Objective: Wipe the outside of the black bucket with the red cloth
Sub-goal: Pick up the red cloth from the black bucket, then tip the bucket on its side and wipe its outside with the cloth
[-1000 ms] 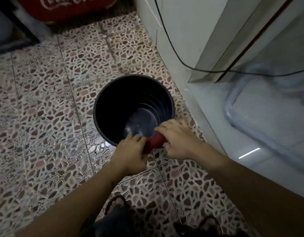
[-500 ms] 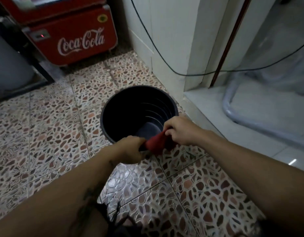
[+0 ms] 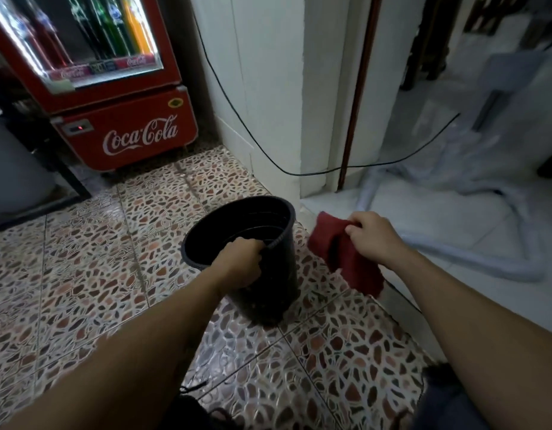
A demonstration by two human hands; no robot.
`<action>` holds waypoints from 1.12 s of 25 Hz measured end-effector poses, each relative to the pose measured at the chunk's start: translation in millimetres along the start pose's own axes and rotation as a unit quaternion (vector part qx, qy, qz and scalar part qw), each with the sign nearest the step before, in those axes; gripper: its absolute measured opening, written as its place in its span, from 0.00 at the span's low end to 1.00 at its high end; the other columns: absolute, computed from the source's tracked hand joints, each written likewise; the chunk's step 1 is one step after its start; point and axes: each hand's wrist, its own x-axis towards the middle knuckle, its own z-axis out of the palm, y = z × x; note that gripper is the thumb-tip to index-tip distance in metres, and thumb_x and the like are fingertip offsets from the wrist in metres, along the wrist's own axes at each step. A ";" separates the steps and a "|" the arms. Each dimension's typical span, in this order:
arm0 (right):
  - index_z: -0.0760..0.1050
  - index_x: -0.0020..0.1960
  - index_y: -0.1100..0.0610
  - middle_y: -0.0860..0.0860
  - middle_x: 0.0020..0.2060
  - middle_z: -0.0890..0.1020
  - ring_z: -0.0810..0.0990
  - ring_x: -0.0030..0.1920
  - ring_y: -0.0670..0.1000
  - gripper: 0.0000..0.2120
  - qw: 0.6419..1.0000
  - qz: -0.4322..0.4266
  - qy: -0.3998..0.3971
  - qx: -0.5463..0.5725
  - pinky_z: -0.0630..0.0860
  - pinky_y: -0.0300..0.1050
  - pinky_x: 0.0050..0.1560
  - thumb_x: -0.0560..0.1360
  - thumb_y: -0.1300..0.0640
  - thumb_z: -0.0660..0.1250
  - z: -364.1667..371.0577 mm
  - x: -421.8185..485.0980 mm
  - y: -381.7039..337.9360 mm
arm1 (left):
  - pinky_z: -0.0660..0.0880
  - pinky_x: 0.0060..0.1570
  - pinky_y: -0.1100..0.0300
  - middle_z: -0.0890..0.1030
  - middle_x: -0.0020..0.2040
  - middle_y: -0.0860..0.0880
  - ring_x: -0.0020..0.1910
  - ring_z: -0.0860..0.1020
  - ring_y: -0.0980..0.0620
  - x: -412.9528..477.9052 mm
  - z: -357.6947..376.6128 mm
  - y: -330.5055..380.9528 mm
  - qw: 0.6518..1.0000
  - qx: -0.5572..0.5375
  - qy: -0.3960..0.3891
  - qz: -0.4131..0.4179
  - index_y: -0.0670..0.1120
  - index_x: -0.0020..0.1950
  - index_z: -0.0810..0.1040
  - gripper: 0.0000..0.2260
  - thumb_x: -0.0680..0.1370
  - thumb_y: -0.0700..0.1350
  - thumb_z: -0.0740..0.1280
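Left hand (image 3: pixel 240 262) clamps the black bucket (image 3: pixel 265 274) rim, tilting it; right hand (image 3: pixel 369 237) pinches the red cloth (image 3: pixel 340 252) beside the bucket, which could slip and topple.

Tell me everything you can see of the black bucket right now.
The black bucket is a round, plastic-looking pail with a ribbed rim and a tapered wall. It is empty as far as its dim inside shows, and tilted, its mouth leaning away from the person. Its base rests on the pebble-patterned tile floor. The left hand grips its near rim. The red cloth, held in the right hand, hangs beside it, apart.
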 end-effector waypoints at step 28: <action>0.68 0.48 0.52 0.54 0.48 0.79 0.77 0.48 0.58 0.06 0.992 -0.071 -0.099 -0.014 0.72 0.52 0.47 0.80 0.50 0.60 66.8 -21.3 -37.3 | 0.79 0.41 0.52 0.83 0.49 0.46 0.41 0.80 0.50 -52.8 62.9 -10.1 0.904 -0.353 0.164 -0.179 0.53 0.70 0.71 0.27 0.70 0.46 0.60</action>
